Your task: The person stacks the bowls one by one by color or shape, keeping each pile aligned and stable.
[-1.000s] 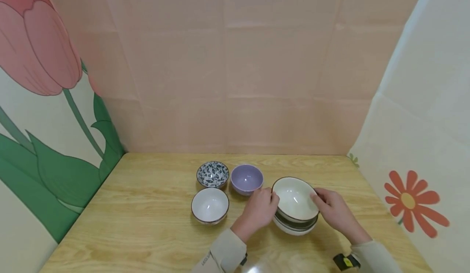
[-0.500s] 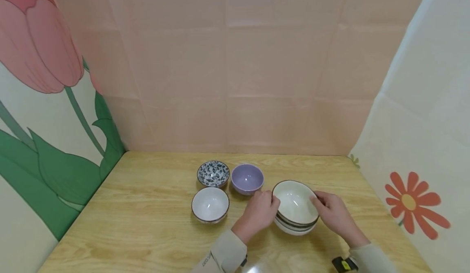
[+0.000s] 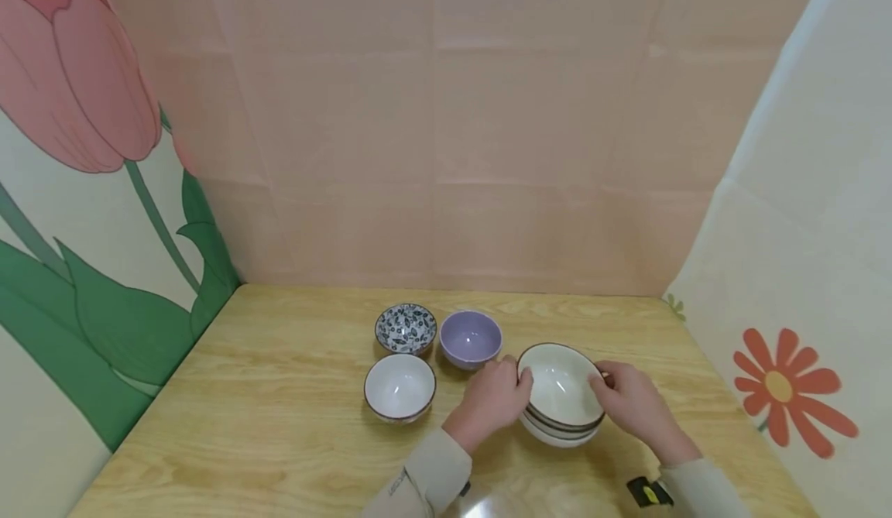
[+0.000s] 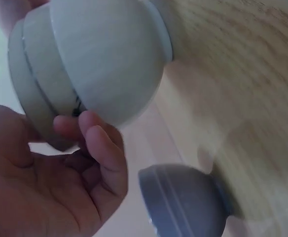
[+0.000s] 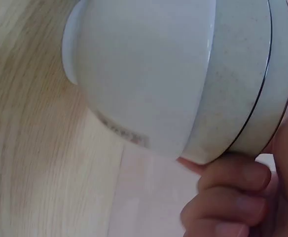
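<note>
A cream bowl (image 3: 560, 385) with a brown rim sits nested on top of a stack at the right. Beneath it show the dark rim of a second bowl and a white bowl (image 3: 554, 435) at the bottom. My left hand (image 3: 493, 396) grips the top bowl's left rim, its thumb at the edge. On the opposite side my right hand (image 3: 636, 408) holds the same bowl, thumb over the rim. In the right wrist view, the curled fingers (image 5: 235, 197) lie under the upper bowls, beside the white bowl (image 5: 139, 79). The stack's inside below the top bowl is hidden.
Left of the stack stand a purple bowl (image 3: 470, 339), a blue-and-white patterned bowl (image 3: 406, 328) and a white bowl with a brown rim (image 3: 399, 386). All are on a wooden table (image 3: 279, 409), with a pink backdrop (image 3: 432, 154) behind it.
The top cream bowl has come down closer into the stack, narrowing the gap over the bowl below. Both hands have lowered slightly with it; the three other bowls stay put.
</note>
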Demonstrator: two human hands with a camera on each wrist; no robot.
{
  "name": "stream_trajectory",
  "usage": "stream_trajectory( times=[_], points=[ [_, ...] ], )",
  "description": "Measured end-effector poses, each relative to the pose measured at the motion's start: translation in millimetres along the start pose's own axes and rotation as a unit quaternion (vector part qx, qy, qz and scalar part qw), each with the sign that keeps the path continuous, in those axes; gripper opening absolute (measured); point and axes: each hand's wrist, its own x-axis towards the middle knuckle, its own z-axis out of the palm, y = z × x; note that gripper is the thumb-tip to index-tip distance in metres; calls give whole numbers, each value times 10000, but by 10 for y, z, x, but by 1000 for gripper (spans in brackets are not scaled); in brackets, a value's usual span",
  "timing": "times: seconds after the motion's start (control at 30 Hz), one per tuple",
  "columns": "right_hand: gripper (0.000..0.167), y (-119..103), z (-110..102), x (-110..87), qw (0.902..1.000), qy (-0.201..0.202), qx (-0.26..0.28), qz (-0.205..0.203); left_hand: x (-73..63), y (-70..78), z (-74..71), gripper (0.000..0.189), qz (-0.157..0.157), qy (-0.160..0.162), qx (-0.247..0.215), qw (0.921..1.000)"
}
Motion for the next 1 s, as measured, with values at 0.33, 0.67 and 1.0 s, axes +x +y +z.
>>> stream_trajectory(
  times=[0.33,0.67,1.0],
  points=[
    [41,-44,34,2,9972,-231,-440,567,54,32,65,39,-100,-361,454,9983],
    [42,-38,0,2,9965,-346,-613,447,63,47,69,39,-120,-427,309,9985],
    [42,-59,34,2,9962,-366,-716,325,82,33,22,40,-127,-601,306,9976]
  ],
)
